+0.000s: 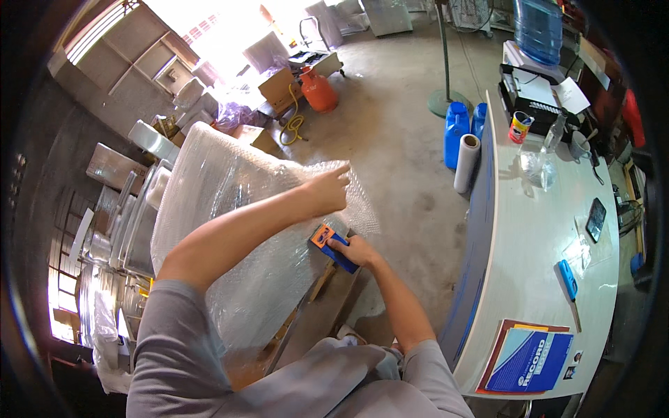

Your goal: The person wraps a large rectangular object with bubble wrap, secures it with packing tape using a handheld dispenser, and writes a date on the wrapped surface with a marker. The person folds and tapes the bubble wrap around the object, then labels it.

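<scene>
A large bundle wrapped in translucent bubble wrap (233, 174) stands in front of me, its loose edge spreading to the right. My left hand (329, 192) is over that edge with its fingers curled. Whatever those fingers pinch, if anything, is too hard to make out. Just below it, my right hand (357, 251) grips a blue-and-orange boxy object (334, 247) by its blue part. The orange end points up and left, close against the wrap. Its exact kind does not show.
On the right, a long table (516, 279) holds a blue-handled screwdriver (568, 280), a phone (596, 219) and a blue book (527, 360). Beside it stand a roll of film (467, 164) and a blue jug (456, 134). An orange gas cylinder (319, 90) stands farther back.
</scene>
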Demonstrator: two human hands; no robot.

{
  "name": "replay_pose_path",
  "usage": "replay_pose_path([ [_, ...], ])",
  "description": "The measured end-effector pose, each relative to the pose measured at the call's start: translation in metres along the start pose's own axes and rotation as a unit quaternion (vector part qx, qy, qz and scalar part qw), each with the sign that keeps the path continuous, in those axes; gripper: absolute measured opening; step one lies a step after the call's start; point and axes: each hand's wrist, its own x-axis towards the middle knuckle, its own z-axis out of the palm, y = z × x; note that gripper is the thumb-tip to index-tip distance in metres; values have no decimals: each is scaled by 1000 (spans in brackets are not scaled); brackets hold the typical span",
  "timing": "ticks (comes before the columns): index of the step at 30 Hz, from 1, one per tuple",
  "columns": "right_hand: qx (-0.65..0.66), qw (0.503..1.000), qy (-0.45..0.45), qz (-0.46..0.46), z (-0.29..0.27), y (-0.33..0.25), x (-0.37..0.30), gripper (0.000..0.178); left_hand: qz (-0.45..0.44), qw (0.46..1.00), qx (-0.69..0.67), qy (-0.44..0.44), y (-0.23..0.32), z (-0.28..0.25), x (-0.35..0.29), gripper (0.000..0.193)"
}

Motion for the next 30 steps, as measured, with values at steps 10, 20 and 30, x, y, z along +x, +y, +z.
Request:
replay_pose_path([
  [10, 25, 1000, -6, -7, -6, 4, -4, 81, -208, 978, -22, -3, 148, 87, -46, 78],
  [20, 51, 999, -18, -7, -16, 4, -14, 81, -226, 973, 4, -34, 149, 82, -43, 79],
  [30, 11, 1000, 18, 10, -22, -1, -43, 86, -250, 967, -11, -42, 152, 86, -38, 70],
])
